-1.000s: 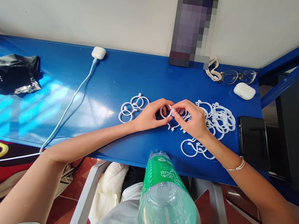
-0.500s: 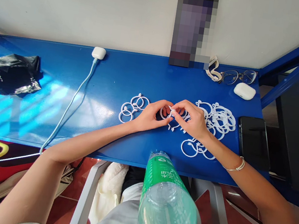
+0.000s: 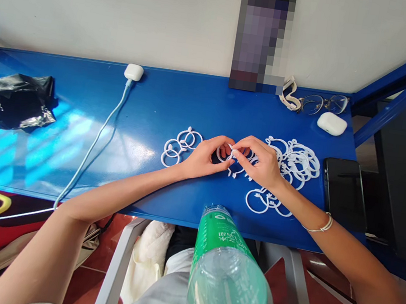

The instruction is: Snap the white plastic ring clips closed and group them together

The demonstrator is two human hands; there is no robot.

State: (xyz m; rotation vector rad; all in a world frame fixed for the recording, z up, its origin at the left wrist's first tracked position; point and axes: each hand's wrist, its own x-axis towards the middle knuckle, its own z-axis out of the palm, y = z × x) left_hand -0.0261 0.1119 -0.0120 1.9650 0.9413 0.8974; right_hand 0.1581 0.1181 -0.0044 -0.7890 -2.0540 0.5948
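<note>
My left hand (image 3: 205,157) and my right hand (image 3: 260,163) meet at the middle of the blue table (image 3: 148,108), both pinching one white plastic ring (image 3: 230,151) between thumb and fingertips. A small group of white rings (image 3: 180,146) lies just left of my left hand. A larger heap of white rings (image 3: 297,161) lies to the right of my right hand, and a few more rings (image 3: 266,202) sit under my right wrist. A thin bracelet (image 3: 324,225) circles my right wrist.
A green-labelled plastic bottle (image 3: 226,267) stands in my lap at the table's near edge. A black phone (image 3: 344,191) lies right. Glasses (image 3: 322,104), a white earbud case (image 3: 331,123), a charger with cable (image 3: 134,71) and crumpled black plastic (image 3: 14,99) lie around.
</note>
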